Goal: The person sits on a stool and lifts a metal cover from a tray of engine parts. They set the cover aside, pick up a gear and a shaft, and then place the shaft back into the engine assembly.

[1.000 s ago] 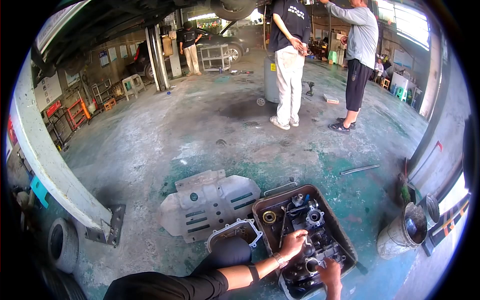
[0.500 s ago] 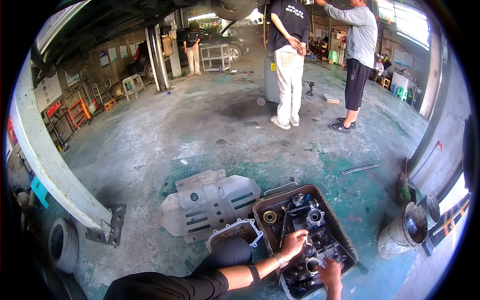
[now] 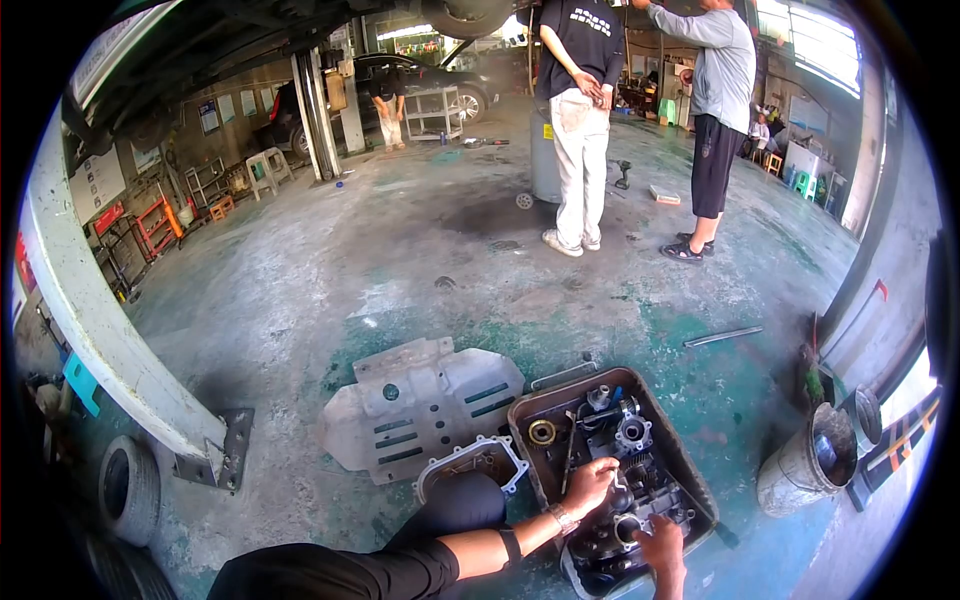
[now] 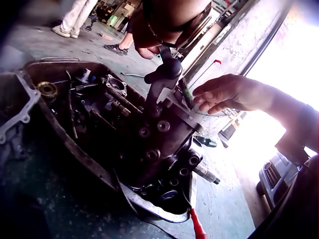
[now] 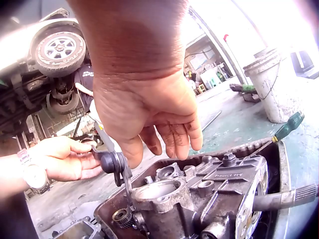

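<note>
A greasy metal gearbox housing point(image 5: 204, 194) lies in a brown tray point(image 3: 532, 465) on the floor, with a splined shaft point(image 5: 284, 199) sticking out of its end. My left hand point(image 3: 590, 484), wearing a watch, pinches the upper end of a dark metal lever point(image 4: 162, 82) that has a round black knob and rises from the housing. Above the housing, my right hand point(image 5: 149, 112) hovers with loosely bent fingers and nothing in them. Its thumb overlaps the lever in the right wrist view, while the left wrist view shows that hand apart from it. A brass-coloured ring gear point(image 3: 541, 432) sits in the tray's far left corner.
Left of the tray lie a bolted cover point(image 3: 519, 474) and a slotted metal plate point(image 3: 425, 410). A green-handled screwdriver point(image 5: 290, 125) and a red-handled tool point(image 4: 196, 224) are at the tray's edge. A bucket point(image 3: 785, 485) stands right; a steel post point(image 3: 120, 330) rises left. Two people point(image 3: 580, 140) stand ahead.
Both hands stay in nearly the same place, the left still on the lever. The head view shifts very slightly. Far back, a person by the car has bent forward.
</note>
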The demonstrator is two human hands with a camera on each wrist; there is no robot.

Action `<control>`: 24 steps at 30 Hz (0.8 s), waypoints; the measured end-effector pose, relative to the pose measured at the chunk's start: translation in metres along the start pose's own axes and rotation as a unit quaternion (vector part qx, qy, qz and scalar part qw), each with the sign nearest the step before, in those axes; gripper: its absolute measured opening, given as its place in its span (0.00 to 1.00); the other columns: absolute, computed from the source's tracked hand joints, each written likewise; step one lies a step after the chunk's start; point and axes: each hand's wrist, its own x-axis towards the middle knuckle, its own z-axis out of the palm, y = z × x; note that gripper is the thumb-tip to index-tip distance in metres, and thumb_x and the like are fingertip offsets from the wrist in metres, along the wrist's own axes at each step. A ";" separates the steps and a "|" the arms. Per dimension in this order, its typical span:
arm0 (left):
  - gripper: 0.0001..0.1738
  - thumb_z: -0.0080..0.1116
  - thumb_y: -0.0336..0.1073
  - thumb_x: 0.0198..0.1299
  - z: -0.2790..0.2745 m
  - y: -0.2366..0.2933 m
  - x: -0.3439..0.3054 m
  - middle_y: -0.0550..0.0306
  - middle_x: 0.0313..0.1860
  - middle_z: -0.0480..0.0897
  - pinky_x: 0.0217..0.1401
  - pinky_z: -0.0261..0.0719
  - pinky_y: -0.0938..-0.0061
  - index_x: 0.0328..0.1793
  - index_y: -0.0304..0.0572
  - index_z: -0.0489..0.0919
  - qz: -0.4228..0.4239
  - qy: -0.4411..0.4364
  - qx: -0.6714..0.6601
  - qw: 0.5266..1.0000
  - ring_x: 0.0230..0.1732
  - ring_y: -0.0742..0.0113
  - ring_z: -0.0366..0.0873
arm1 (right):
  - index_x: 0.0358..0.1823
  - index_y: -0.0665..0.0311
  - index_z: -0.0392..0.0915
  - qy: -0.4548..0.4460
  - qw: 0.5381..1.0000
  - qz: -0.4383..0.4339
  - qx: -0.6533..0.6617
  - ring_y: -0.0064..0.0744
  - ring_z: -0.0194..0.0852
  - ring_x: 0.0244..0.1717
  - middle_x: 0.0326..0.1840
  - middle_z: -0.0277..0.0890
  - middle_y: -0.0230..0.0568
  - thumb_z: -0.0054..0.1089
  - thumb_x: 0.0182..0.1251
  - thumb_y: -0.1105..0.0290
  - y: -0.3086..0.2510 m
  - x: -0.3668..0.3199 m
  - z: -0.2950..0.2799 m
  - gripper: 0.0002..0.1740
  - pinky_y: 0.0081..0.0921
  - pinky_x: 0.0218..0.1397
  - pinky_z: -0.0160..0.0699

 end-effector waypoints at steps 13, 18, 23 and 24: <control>0.13 0.52 0.28 0.62 0.000 -0.004 0.001 0.58 0.43 0.83 0.47 0.76 0.80 0.52 0.33 0.79 -0.013 -0.008 -0.047 0.999 0.42 0.76 0.78 | 0.47 0.69 0.79 0.015 1.000 -0.024 0.007 0.56 0.78 0.44 0.40 0.79 0.58 0.71 0.44 0.61 0.008 0.001 0.007 0.28 0.42 0.46 0.75; 0.11 0.51 0.27 0.65 0.000 -0.001 0.000 0.64 0.43 0.79 0.40 0.73 0.82 0.53 0.38 0.77 -0.025 -0.023 -0.061 0.998 0.38 0.80 0.74 | 0.45 0.69 0.79 0.013 0.999 -0.032 0.006 0.56 0.78 0.43 0.39 0.79 0.58 0.70 0.45 0.61 0.008 0.001 0.008 0.27 0.42 0.45 0.75; 0.10 0.51 0.28 0.66 -0.001 -0.002 0.002 0.63 0.43 0.80 0.41 0.75 0.81 0.53 0.39 0.76 -0.048 -0.039 -0.100 0.993 0.39 0.77 0.77 | 0.44 0.69 0.79 0.019 0.999 -0.043 -0.003 0.56 0.77 0.43 0.38 0.79 0.57 0.69 0.44 0.61 0.013 0.002 0.012 0.26 0.42 0.44 0.74; 0.10 0.51 0.28 0.66 -0.001 -0.001 0.002 0.63 0.43 0.80 0.41 0.75 0.81 0.53 0.39 0.76 -0.048 -0.040 -0.100 0.993 0.39 0.77 0.77 | 0.44 0.69 0.79 0.019 0.999 -0.043 -0.003 0.56 0.77 0.43 0.38 0.79 0.57 0.69 0.44 0.61 0.013 0.002 0.012 0.26 0.42 0.44 0.74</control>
